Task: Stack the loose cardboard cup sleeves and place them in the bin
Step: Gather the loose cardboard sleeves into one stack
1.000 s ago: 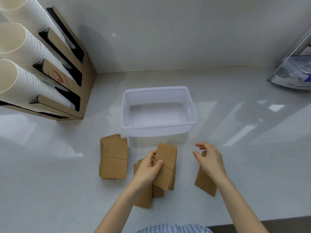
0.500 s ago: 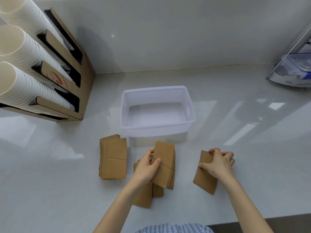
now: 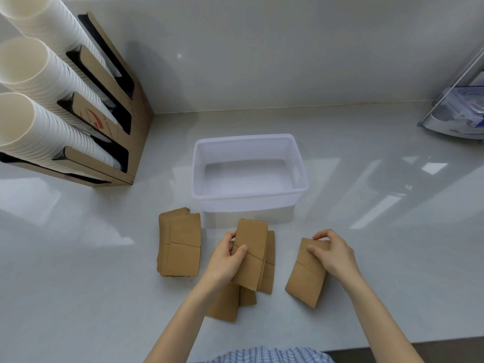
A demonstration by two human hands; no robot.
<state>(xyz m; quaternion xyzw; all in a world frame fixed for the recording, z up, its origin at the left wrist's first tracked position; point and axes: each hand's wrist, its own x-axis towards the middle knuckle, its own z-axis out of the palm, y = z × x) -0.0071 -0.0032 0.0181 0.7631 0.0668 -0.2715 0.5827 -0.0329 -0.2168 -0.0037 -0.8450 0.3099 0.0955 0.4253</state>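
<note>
My left hand (image 3: pixel 227 260) grips a small stack of flat brown cardboard sleeves (image 3: pixel 251 255), held just above other loose sleeves (image 3: pixel 225 303) lying under my wrist. To the right, my right hand (image 3: pixel 332 254) pinches the top edge of a single sleeve (image 3: pixel 305 281) that lies flat on the counter. A tidy pile of sleeves (image 3: pixel 180 247) rests at the left. The white plastic bin (image 3: pixel 247 199) stands just behind the sleeves with nothing in it.
A cardboard dispenser (image 3: pixel 112 106) with three rows of white paper cups (image 3: pixel 34 127) stands at the back left against the wall. A clear lidded container (image 3: pixel 461 113) sits at the far right. The counter's front edge runs close to my body.
My right hand has come down from hovering and closed on the top edge of the single sleeve at the right. My left hand keeps its stack almost still.
</note>
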